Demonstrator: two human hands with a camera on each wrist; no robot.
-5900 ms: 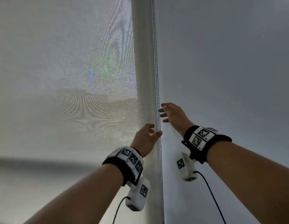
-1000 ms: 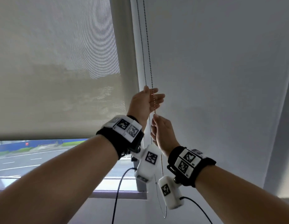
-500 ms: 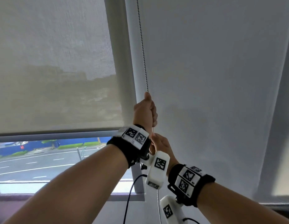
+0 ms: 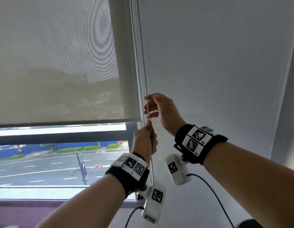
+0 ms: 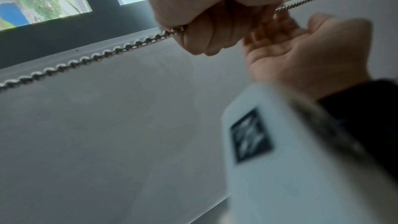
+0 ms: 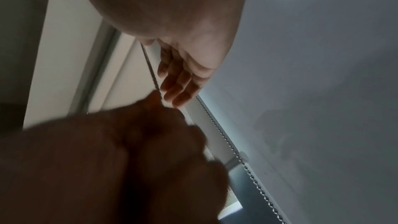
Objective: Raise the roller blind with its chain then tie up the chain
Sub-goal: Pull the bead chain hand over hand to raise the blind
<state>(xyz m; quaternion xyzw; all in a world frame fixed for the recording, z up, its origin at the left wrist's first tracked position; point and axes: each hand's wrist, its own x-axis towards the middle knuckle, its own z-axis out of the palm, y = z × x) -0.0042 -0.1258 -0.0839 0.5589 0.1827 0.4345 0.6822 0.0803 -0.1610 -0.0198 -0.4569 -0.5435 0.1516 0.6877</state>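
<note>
Hands are both up by the bead chain point(image 4: 143, 66) beside the roller blind point(image 4: 60, 63). The left hand point(image 4: 143, 142) is a tight fist around the chain. Just above it, the right hand point(image 4: 161, 109) is loose — fingers spread, touching the chain.

roller blind point(image 4: 60, 63): beige mesh | chain point(image 4: 143, 63): silver beads | wall point(image 4: 217, 63): white
</note>
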